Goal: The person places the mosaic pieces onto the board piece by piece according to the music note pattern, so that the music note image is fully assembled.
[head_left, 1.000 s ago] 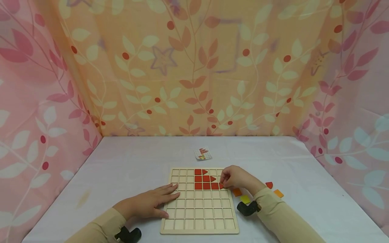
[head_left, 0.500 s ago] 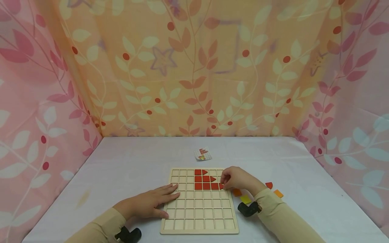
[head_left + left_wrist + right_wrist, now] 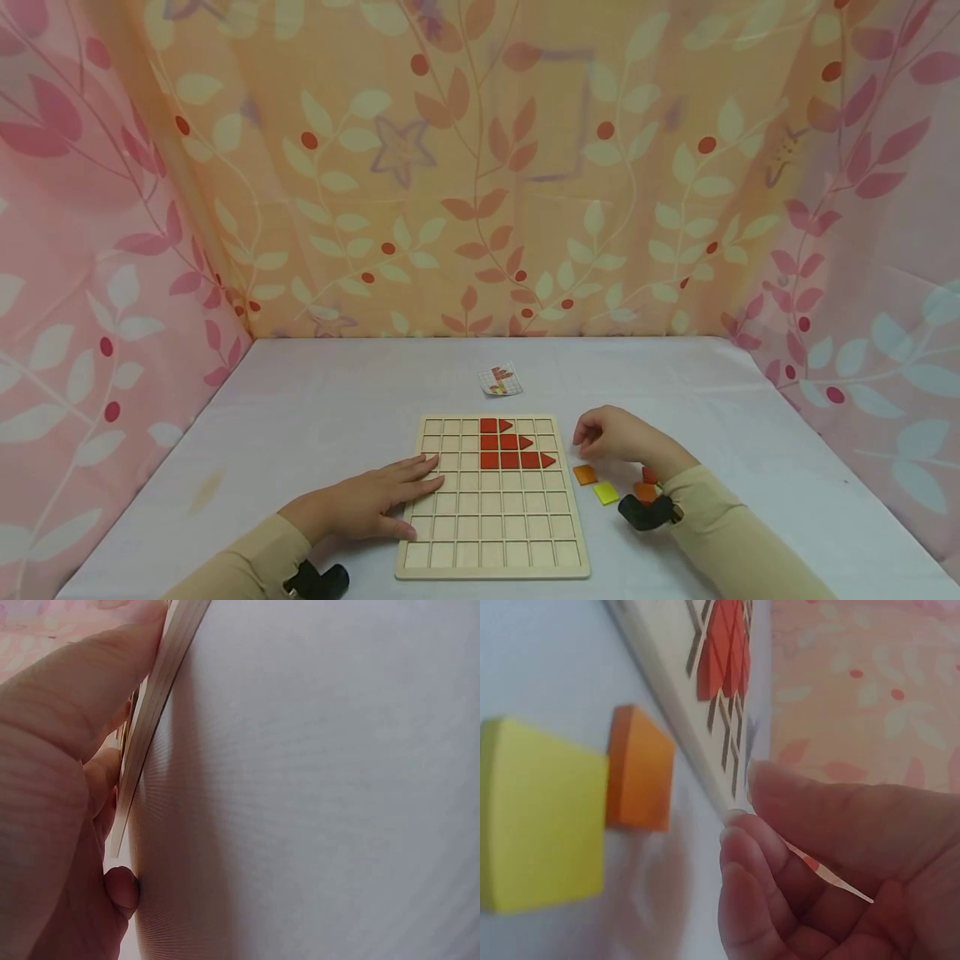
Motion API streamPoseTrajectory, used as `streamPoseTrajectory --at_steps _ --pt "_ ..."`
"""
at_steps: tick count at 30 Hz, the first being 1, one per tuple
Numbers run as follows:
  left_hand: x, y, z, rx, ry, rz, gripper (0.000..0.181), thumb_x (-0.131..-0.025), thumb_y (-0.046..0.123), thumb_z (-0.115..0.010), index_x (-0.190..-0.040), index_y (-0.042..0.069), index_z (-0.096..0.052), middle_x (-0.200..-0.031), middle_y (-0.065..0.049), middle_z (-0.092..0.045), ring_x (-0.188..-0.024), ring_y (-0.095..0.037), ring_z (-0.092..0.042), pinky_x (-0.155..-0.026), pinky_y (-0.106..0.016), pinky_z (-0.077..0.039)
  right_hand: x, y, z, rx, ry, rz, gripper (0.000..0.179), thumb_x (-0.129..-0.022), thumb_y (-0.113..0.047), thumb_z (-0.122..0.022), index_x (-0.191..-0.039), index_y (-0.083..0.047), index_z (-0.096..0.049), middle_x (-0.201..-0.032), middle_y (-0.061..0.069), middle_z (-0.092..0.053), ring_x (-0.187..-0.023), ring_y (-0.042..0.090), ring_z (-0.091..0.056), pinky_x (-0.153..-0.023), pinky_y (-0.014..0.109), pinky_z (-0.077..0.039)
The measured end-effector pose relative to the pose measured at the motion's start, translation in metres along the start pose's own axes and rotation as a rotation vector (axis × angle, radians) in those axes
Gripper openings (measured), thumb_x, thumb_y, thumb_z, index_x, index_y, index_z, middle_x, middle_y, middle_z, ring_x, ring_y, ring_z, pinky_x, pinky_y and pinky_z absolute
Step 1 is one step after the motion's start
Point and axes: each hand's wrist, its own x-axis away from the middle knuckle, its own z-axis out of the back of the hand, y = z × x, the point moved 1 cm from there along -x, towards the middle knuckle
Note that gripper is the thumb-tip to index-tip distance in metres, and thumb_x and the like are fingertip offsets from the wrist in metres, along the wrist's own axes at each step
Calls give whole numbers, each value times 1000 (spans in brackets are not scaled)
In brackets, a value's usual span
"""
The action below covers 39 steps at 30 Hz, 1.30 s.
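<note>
My left hand (image 3: 367,500) rests with spread fingers on the left side of a wooden grid board (image 3: 491,557). In the left wrist view, thumb and fingers lie along the board's edge (image 3: 154,712). Red tiles (image 3: 510,460) sit in three rows on the board, each row ending in a red triangle (image 3: 548,460) at its right. Just right of the board hovers my right hand (image 3: 618,433), holding nothing. Its fingers are loosely bent, with a gap between thumb and index finger in the right wrist view. Nearest it lie an orange tile (image 3: 585,475) and a yellow tile (image 3: 606,493).
Another orange tile (image 3: 645,492) and a red piece (image 3: 648,474) lie partly hidden by the right wrist and its black camera (image 3: 647,512). A small pattern card (image 3: 500,379) lies behind the board on the white tabletop (image 3: 337,392). Patterned cloth surrounds the table.
My right hand has let go of the red triangle, now lying in its cell at the end of the third row, and moved right off the board. The left hand has stayed put.
</note>
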Motion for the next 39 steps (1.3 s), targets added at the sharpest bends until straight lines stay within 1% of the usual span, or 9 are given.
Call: streamPoseTrajectory --at_steps 3,6,10,14,23,29,34,36,39 --pt "0 0 0 2 1 5 75 -82 64 -46 -145 32 -21 -153 2 -12 -140 -24 -11 -103 -52 -24 5 5 0 10 -9 -47 13 -73 -3 -73 -77 -12 -64 -69 1 -57 -67 16 -50 -61 29 -41" --pt "0 -1 -1 1 2 9 75 -82 64 -46 -145 32 -21 -153 2 -12 -140 -24 -11 -103 -52 -24 9 11 -3 -1 -31 -69 14 -73 -4 -74 -77 -13 -64 -70 2 -57 -68 17 -50 -61 29 -41" --pt "0 0 0 14 -5 21 75 -82 64 -46 -145 32 -22 -153 2 -12 -140 -23 -11 -103 -52 -24 11 15 -7 -33 -61 -37 15 -71 -4 -75 -77 -12 -64 -68 3 -55 -66 17 -49 -57 28 -38" --pt "0 1 1 21 -10 24 75 -81 64 -46 -145 33 -22 -153 2 -11 -140 -23 -10 -103 -52 -24 11 15 -9 -30 -64 4 17 -69 -5 -77 -77 -11 -64 -65 2 -53 -64 17 -48 -57 28 -37" --pt "0 0 0 16 -7 20 75 -82 63 -46 -145 33 -21 -154 3 -11 -140 -22 -9 -104 -52 -24 14 9 -11 15 -59 4 22 -67 -4 -79 -74 -11 -59 -68 2 -54 -66 17 -49 -58 29 -39" --pt "0 -1 -1 6 0 10 74 -82 63 -47 -145 32 -22 -153 2 -11 -140 -23 -10 -104 -52 -24 15 5 -3 18 -56 -20 19 -71 -5 -76 -73 -11 -58 -68 2 -53 -65 18 -49 -55 29 -37" --pt "0 0 -1 9 -5 22 74 -82 63 -46 -145 33 -21 -153 3 -11 -140 -22 -10 -104 -52 -24 8 1 3 -34 -11 39 16 -75 -5 -73 -74 -10 -57 -66 1 -53 -61 17 -48 -53 28 -38" --pt "0 0 0 14 -6 26 75 -82 64 -46 -145 34 -21 -153 4 -11 -140 -22 -10 -104 -51 -24 3 -2 1 -71 -9 80 15 -76 -5 -72 -75 -9 -58 -64 1 -53 -59 16 -48 -52 28 -39" --pt "1 1 0 14 -3 19 75 -82 64 -46 -145 33 -22 -153 3 -12 -140 -23 -11 -104 -51 -24 -3 -10 -5 -137 -10 112 13 -77 -7 -72 -80 -9 -59 -66 1 -53 -59 16 -48 -53 28 -42"
